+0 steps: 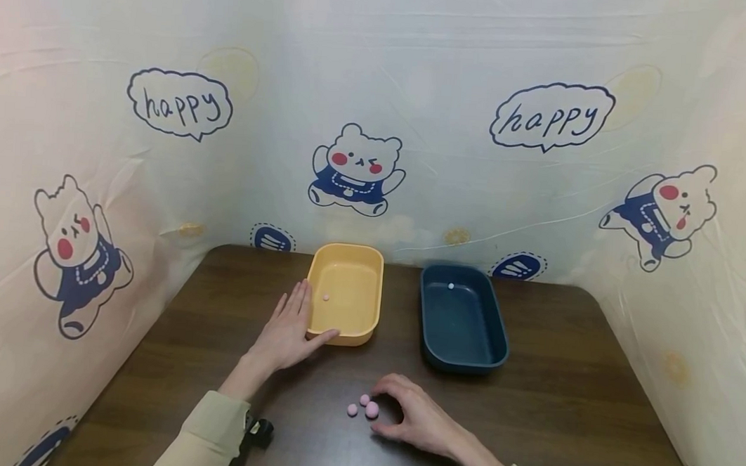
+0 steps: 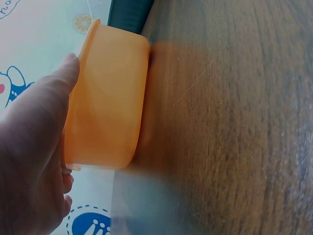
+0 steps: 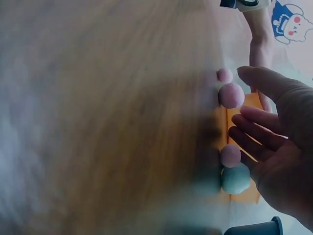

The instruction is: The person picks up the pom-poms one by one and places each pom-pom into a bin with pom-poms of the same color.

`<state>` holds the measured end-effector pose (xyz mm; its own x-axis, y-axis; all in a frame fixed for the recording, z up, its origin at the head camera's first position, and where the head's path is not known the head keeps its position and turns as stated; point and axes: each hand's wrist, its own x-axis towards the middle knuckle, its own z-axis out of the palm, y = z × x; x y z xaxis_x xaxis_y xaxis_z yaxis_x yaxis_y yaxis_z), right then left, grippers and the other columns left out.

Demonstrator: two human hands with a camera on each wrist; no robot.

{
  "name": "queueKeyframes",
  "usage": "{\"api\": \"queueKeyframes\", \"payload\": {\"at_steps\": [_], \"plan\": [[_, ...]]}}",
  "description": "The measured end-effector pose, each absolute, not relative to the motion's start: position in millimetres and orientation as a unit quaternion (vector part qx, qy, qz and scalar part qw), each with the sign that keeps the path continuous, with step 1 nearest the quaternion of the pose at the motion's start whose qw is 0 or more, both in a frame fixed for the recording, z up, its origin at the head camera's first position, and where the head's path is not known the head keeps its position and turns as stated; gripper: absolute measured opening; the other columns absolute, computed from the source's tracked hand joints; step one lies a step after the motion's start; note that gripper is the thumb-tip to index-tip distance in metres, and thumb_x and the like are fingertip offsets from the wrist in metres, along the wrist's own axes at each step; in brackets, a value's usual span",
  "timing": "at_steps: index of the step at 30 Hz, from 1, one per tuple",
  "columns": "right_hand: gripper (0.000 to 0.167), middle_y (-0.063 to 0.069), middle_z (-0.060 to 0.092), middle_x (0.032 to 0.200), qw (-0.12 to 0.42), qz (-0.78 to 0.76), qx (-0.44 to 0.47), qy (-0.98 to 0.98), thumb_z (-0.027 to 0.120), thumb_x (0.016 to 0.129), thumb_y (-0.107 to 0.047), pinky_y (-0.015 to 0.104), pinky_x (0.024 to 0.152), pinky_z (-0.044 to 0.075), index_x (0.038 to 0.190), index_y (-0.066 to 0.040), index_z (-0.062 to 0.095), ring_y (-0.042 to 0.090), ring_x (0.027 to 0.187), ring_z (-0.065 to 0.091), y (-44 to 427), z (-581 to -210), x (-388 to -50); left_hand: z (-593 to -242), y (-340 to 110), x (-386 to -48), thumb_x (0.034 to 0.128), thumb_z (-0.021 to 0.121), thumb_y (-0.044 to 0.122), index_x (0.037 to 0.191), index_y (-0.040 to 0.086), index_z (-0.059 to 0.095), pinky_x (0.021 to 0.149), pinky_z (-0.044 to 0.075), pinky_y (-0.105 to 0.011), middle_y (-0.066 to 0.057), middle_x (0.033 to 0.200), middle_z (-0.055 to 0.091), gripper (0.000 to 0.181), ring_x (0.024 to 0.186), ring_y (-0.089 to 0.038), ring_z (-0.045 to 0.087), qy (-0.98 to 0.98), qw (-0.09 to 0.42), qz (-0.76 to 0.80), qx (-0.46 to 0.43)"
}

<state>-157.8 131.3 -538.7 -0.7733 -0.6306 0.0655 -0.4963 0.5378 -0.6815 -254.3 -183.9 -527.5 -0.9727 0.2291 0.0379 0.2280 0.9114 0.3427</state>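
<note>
My left hand (image 1: 288, 330) rests against the yellow box (image 1: 345, 339), its straight fingers along the left side and the thumb at the near rim. A small pink ball (image 1: 326, 297) lies inside. On the table my right hand (image 1: 419, 417) curves, thumb and fingers apart, beside the largest pink ball (image 1: 372, 409). Two smaller balls, one pink ball (image 1: 352, 409) and another pink ball (image 1: 364, 399), lie close by. In the right wrist view a light blue-green ball (image 3: 235, 178) sits near the fingers; the head view does not show it.
A dark blue box (image 1: 461, 368) stands to the right of the yellow one, with a small pale ball (image 1: 451, 286) in it. Behind and beside the brown table (image 1: 553, 411) hangs a patterned cloth (image 1: 439, 187). A black strap device (image 1: 260, 432) sits at the left wrist.
</note>
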Motion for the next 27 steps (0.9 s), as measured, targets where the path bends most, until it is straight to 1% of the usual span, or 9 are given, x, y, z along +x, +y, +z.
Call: {"api": "queueKeyframes", "payload": {"at_steps": [4,9,12,18,24,27], "plan": [[0.036,-0.006,0.072,0.129,0.099,-0.331,-0.330,0.878,0.087,0.096,-0.027,0.034,0.112,0.057,0.127,-0.017,0.074,0.008,0.123,0.064,129.4,-538.4,-158.9,-527.6,-184.1,-254.4,0.0949,0.047,0.091,0.177,0.004,0.000,0.142,0.012,-0.057,-0.013,0.187,-0.004,0.128,0.175,-0.037,0.006,0.977,0.003,0.175,0.118],[0.030,-0.007,0.073,0.123,0.089,-0.311,-0.344,0.882,0.088,0.095,-0.023,0.032,0.108,0.058,0.121,-0.018,0.075,0.008,0.119,0.064,126.3,-539.5,-161.3,-528.0,-184.2,-254.3,0.0948,0.047,0.091,0.177,0.005,0.000,0.142,0.012,-0.058,-0.013,0.187,-0.004,0.128,0.175,-0.037,0.004,0.977,0.003,0.176,0.118],[0.028,-0.008,0.073,0.122,0.087,-0.306,-0.346,0.883,0.088,0.095,-0.022,0.031,0.108,0.058,0.120,-0.019,0.075,0.007,0.118,0.064,125.8,-539.9,-162.4,-527.8,-184.0,-254.7,0.0948,0.047,0.091,0.176,0.005,-0.001,0.142,0.012,-0.058,-0.013,0.187,-0.004,0.128,0.175,-0.036,0.003,0.977,0.004,0.177,0.118],[0.025,-0.010,0.072,0.123,0.086,-0.295,-0.343,0.888,0.086,0.096,-0.022,0.033,0.110,0.058,0.119,-0.021,0.078,0.007,0.121,0.062,124.3,-541.0,-163.8,-527.8,-184.2,-255.6,0.0952,0.047,0.091,0.176,0.004,0.000,0.142,0.011,-0.057,-0.013,0.187,-0.004,0.128,0.175,-0.036,0.004,0.977,0.002,0.176,0.117],[0.018,-0.009,0.071,0.121,0.072,-0.284,-0.341,0.893,0.085,0.098,-0.022,0.033,0.109,0.058,0.115,-0.021,0.078,0.008,0.120,0.062,123.1,-542.6,-164.1,-528.5,-184.0,-255.9,0.0949,0.047,0.091,0.177,0.004,0.000,0.142,0.011,-0.056,-0.012,0.187,-0.005,0.128,0.175,-0.036,0.004,0.978,0.004,0.175,0.115],[0.016,-0.009,0.071,0.120,0.073,-0.286,-0.337,0.894,0.085,0.099,-0.024,0.033,0.108,0.058,0.113,-0.022,0.077,0.008,0.119,0.062,122.7,-542.4,-164.1,-527.7,-184.1,-255.4,0.0951,0.047,0.091,0.176,0.004,0.000,0.142,0.012,-0.058,-0.014,0.187,-0.003,0.128,0.175,-0.038,0.005,0.977,0.002,0.177,0.116]]}}
